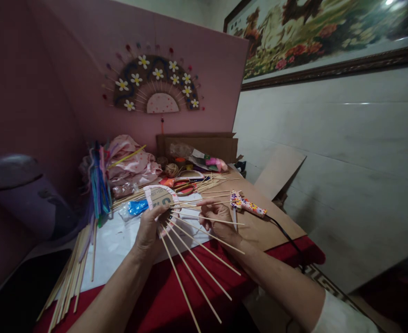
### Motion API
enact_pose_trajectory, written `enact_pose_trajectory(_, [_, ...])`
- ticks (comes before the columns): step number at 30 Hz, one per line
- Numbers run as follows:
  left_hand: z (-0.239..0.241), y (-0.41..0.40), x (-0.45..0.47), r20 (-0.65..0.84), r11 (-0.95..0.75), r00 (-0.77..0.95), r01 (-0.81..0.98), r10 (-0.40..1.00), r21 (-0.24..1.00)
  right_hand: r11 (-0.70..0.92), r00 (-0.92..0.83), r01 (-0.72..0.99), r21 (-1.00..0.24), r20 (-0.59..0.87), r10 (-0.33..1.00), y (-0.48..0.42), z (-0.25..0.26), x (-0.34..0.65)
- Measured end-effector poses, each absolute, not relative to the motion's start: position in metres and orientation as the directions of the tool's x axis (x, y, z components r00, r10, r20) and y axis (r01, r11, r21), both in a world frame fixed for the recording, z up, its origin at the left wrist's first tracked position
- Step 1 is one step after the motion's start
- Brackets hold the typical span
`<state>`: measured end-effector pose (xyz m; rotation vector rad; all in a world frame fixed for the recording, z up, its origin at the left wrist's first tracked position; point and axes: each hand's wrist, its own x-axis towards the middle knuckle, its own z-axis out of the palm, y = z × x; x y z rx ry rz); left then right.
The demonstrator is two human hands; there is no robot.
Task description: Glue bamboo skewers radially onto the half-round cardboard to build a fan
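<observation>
My left hand [151, 224] is closed on a cardboard half-disc [160, 198] with a pale fabric rim, held above the table. Several thin wooden sticks [199, 249] fan out from the half-disc towards me and to the right. Among the upper sticks is my right hand [218, 215], its fingers curled and the index fingertip at one wooden stick [213, 202]. A glue gun [249, 203] with a flower-patterned body lies just beyond the right hand, its black cord running off the table edge.
Scissors [185, 186], twine [171, 170] and loose sticks [213, 182] lie behind the hands. Coloured pipe cleaners [98, 180] and pink fabric [134, 162] stand at left, more sticks [68, 273] at front left. A decorated fan [162, 102] hangs on the pink board behind.
</observation>
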<state>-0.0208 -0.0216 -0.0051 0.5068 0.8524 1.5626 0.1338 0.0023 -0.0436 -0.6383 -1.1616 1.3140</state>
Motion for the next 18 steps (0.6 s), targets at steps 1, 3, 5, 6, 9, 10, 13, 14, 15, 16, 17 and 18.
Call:
enact_pose_trajectory(1, [-0.005, -0.022, -0.021, -0.144, -0.010, -0.186, -0.644, 0.972, 0.765, 0.211, -0.138, -0.395, -0.894, 0.285, 0.949, 0.003, -0.044, 0.134])
enact_pose_trajectory(3, [-0.006, -0.021, -0.021, -0.130, -0.027, -0.202, -0.629, 0.971, 0.777, 0.209, -0.140, -0.388, -0.898, 0.281, 0.949, 0.003, -0.045, 0.134])
enact_pose_trajectory(5, [-0.008, -0.020, -0.022, -0.117, -0.036, -0.208, -0.613, 0.971, 0.789, 0.200, -0.149, -0.403, -0.893, 0.280, 0.948, 0.003, -0.046, 0.134])
enact_pose_trajectory(6, [-0.010, -0.019, -0.022, -0.113, -0.036, -0.204, -0.608, 0.972, 0.793, 0.197, -0.152, -0.410, -0.891, 0.280, 0.948, 0.003, -0.046, 0.134])
enact_pose_trajectory(9, [-0.014, -0.016, -0.023, -0.104, -0.035, -0.195, -0.600, 0.975, 0.799, 0.205, -0.148, -0.406, -0.891, 0.285, 0.947, 0.003, -0.046, 0.134])
enact_pose_trajectory(10, [-0.015, -0.016, -0.024, -0.098, -0.039, -0.196, -0.597, 0.976, 0.802, 0.205, -0.147, -0.400, -0.893, 0.283, 0.948, 0.003, -0.045, 0.134])
enact_pose_trajectory(13, [-0.016, -0.015, -0.024, -0.077, -0.057, -0.205, -0.576, 0.976, 0.815, 0.185, -0.139, -0.397, -0.899, 0.258, 0.956, 0.001, -0.042, 0.134])
enact_pose_trajectory(14, [-0.016, -0.015, -0.024, -0.072, -0.059, -0.205, -0.570, 0.976, 0.820, 0.173, -0.136, -0.394, -0.903, 0.244, 0.960, 0.001, -0.042, 0.134])
enact_pose_trajectory(15, [-0.016, -0.016, -0.024, -0.068, -0.062, -0.207, -0.565, 0.976, 0.822, 0.164, -0.133, -0.391, -0.906, 0.231, 0.964, 0.000, -0.041, 0.134])
enact_pose_trajectory(16, [-0.015, -0.016, -0.024, -0.063, -0.066, -0.208, -0.563, 0.976, 0.824, 0.156, -0.132, -0.388, -0.908, 0.222, 0.966, 0.000, -0.040, 0.133])
enact_pose_trajectory(17, [-0.015, -0.016, -0.024, -0.059, -0.071, -0.210, -0.562, 0.976, 0.824, 0.150, -0.133, -0.389, -0.909, 0.217, 0.967, -0.001, -0.039, 0.133])
enact_pose_trajectory(18, [-0.014, -0.016, -0.023, -0.057, -0.074, -0.213, -0.561, 0.975, 0.824, 0.148, -0.135, -0.393, -0.908, 0.216, 0.967, -0.001, -0.038, 0.133])
